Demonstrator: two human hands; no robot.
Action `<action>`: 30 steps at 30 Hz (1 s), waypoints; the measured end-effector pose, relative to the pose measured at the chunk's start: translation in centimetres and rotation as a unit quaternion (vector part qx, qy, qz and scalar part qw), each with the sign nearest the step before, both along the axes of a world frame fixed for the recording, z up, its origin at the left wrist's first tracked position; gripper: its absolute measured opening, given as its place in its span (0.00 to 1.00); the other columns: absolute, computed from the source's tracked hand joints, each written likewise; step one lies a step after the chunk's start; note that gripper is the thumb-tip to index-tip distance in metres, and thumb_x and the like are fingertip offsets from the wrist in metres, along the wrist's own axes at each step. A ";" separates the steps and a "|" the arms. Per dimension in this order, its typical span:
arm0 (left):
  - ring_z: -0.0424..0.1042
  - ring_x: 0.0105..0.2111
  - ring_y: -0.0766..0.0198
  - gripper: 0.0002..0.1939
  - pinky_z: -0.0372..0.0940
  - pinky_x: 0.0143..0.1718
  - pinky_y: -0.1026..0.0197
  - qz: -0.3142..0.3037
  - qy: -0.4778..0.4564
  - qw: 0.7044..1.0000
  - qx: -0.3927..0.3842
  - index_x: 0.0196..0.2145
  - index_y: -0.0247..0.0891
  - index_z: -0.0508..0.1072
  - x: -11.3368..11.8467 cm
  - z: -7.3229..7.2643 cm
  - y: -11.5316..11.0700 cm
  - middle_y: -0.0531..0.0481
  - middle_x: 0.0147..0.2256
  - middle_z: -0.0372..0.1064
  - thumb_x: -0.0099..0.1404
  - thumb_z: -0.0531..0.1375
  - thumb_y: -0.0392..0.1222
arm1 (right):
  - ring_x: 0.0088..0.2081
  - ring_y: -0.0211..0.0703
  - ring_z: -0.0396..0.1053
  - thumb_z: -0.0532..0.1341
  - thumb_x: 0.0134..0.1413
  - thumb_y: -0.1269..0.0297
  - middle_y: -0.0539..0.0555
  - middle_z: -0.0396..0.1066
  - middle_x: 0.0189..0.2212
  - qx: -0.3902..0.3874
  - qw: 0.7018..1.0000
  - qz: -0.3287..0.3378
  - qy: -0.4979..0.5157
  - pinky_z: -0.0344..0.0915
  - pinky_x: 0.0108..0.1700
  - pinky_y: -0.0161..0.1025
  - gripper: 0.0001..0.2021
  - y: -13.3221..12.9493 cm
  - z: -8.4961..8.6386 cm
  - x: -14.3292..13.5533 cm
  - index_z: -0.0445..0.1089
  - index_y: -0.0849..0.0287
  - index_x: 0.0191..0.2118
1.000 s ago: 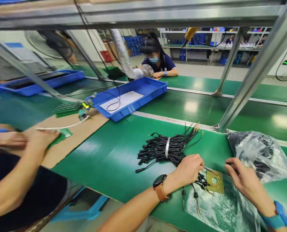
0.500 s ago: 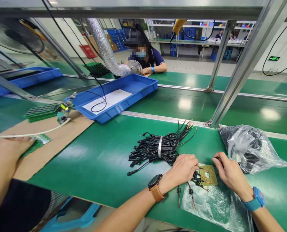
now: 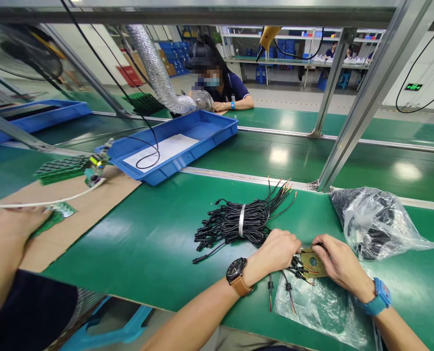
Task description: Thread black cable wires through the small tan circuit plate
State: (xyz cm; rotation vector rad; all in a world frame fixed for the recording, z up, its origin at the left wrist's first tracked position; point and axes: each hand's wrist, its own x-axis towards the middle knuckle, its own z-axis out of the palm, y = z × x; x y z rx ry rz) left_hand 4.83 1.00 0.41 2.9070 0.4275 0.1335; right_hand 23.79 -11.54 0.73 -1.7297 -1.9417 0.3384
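Note:
My left hand (image 3: 278, 248), with a brown-strapped watch at the wrist, is closed on a thin black cable whose wire end points right. Just opposite, my right hand (image 3: 335, 261) is pinched at that wire end; a small dark thing shows at its fingertips, too hidden to name. Below the fingers lies a brownish plate (image 3: 313, 261) with a round hole. Short black cables with bared coloured wires (image 3: 300, 269) lie against its left side. A clear plastic bag (image 3: 322, 314) is spread beneath. Behind my left hand sits a tied bundle of black cables (image 3: 235, 224).
A clear bag of black parts (image 3: 379, 222) stands at right. Beyond are a blue tray (image 3: 187, 161) and metal posts (image 3: 363, 102). At left, another person's arm (image 3: 5, 243) rests by a green circuit board (image 3: 52, 219) on cardboard. A masked co-worker (image 3: 220, 92) sits opposite.
My right hand has moved left, over the plate's right edge and up to the wire end by my left hand. My left hand has stayed nearly in place.

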 end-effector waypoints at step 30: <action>0.67 0.39 0.62 0.07 0.55 0.41 0.58 0.015 -0.047 0.997 -0.052 0.34 0.38 0.66 -1.0 0.5 -0.5 0.52 0.35 0.70 0.73 0.56 0.38 | 0.40 0.47 0.73 0.53 0.71 0.62 0.57 0.74 0.38 0.050 0.997 -0.038 0.049 0.70 0.43 0.43 0.09 0.5 -0.4 0.1 0.68 0.57 0.45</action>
